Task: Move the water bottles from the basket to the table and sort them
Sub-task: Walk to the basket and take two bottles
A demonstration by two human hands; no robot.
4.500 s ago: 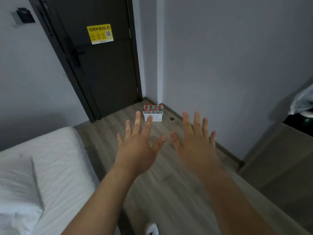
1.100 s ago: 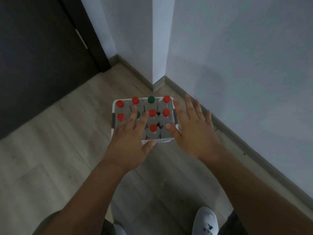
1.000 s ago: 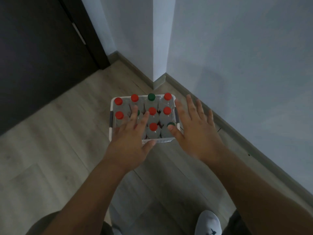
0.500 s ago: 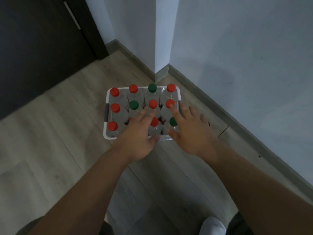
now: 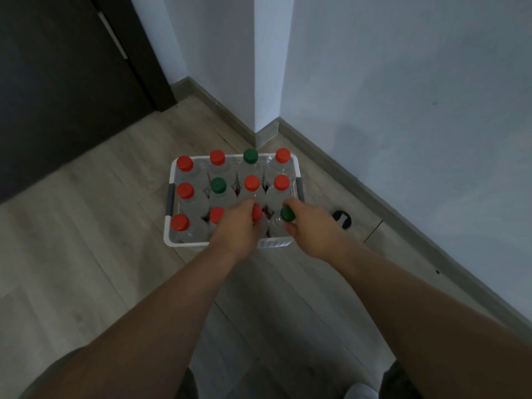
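We stand over the basket (image 5: pixel 187 243), which sits on the wooden floor (image 5: pixel 115 226) near the corner of the wall (image 5: pixel 403 110). Both arms reach forward and down to it. The water bottles (image 5: pixel 218 185) are all in it, packed upright in three rows of four, so each one's long axis runs straight up towards us and we see mostly caps.

The coming move turns on that upright axis. The bottles lie directly below the hands, in the row nearest us, so we judge the way out is a straight lift along each bottle's length, not a sideways pull against its neighbours.

Our left hand (image 5: pixel 234 228) curls round the neck of the red-capped bottle (image 5: pixel 257 213), third along the near row. Our right hand (image 5: pixel 312 228) wraps the green-capped bottle (image 5: pixel 288 213) at the near right corner, its cap showing between thumb and fingers. The fingertips are hidden behind the bottles, so we take both grips as closed but cannot confirm how firm they are.

Each hand has the bottle on its own side, and neither arm crosses the other. The table is not in view, so we cannot say which way the bottles must be carried.
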